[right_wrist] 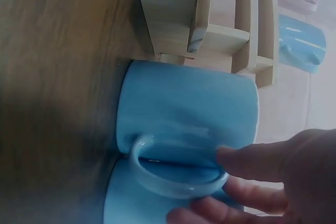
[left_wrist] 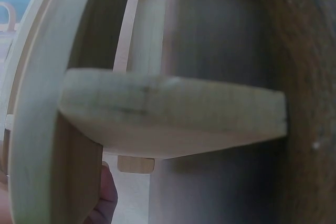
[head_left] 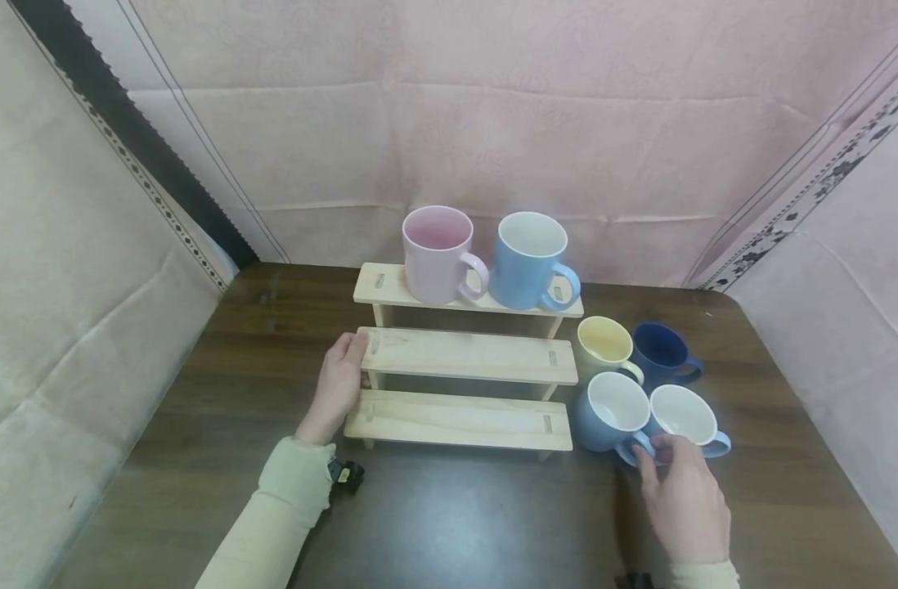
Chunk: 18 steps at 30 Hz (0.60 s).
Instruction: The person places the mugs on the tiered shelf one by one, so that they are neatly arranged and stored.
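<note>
My left hand (head_left: 337,384) grips the left end of the middle tier of a three-step wooden shelf (head_left: 467,356); in the left wrist view some fingers (left_wrist: 107,195) show below the board. At the right, my right hand (head_left: 686,499) pinches the handle of a blue mug (head_left: 598,421) with a white inside. That mug stands upright on the table beside the shelf's lower tier. Right behind its handle, a second light blue mug (head_left: 682,411) stands close against it, as the right wrist view also shows.
On the top tier stand a lilac mug (head_left: 434,266) and a light blue mug (head_left: 518,274). A yellow mug (head_left: 603,341) and a dark blue mug (head_left: 658,352) are behind the held one on the brown table (head_left: 449,523). Pale cloth (head_left: 493,147) hangs around the table.
</note>
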Available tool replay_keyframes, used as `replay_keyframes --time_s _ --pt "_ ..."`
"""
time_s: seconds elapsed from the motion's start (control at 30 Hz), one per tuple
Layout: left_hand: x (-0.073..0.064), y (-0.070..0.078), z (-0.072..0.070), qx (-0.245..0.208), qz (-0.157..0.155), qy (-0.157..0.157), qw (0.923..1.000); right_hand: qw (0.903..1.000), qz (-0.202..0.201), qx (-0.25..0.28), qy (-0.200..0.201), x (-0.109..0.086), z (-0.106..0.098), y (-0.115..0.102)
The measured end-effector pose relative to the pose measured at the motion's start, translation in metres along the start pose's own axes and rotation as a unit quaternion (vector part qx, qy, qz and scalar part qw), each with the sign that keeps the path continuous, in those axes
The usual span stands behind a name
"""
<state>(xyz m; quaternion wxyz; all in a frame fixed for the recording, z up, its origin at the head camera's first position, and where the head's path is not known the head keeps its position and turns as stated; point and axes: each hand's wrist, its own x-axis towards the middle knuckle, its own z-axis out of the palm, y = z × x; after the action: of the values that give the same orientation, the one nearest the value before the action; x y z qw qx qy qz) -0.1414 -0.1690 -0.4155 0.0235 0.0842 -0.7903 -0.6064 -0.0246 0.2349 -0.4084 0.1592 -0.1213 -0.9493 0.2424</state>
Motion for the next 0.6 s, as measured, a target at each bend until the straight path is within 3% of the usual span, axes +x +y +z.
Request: replay_keyframes --time_s 0.17,0.3,0.6 --pt "-0.001 0.0 -0.001 0.001 0.003 0.002 1.0 0.998 0.008 0.056 -0.027 -0.001 0.005 0.007" --pt "-0.001 0.001 -0.001 0.005 0.002 0.004 1.0 0.9966 0.008 0.062 -0.054 -0.002 0.009 0.014" --pt "-0.001 -0.001 0.0 -0.001 0.0 0.005 1.0 0.9913 0.046 0.11 -0.056 -0.009 0.018 0.013"
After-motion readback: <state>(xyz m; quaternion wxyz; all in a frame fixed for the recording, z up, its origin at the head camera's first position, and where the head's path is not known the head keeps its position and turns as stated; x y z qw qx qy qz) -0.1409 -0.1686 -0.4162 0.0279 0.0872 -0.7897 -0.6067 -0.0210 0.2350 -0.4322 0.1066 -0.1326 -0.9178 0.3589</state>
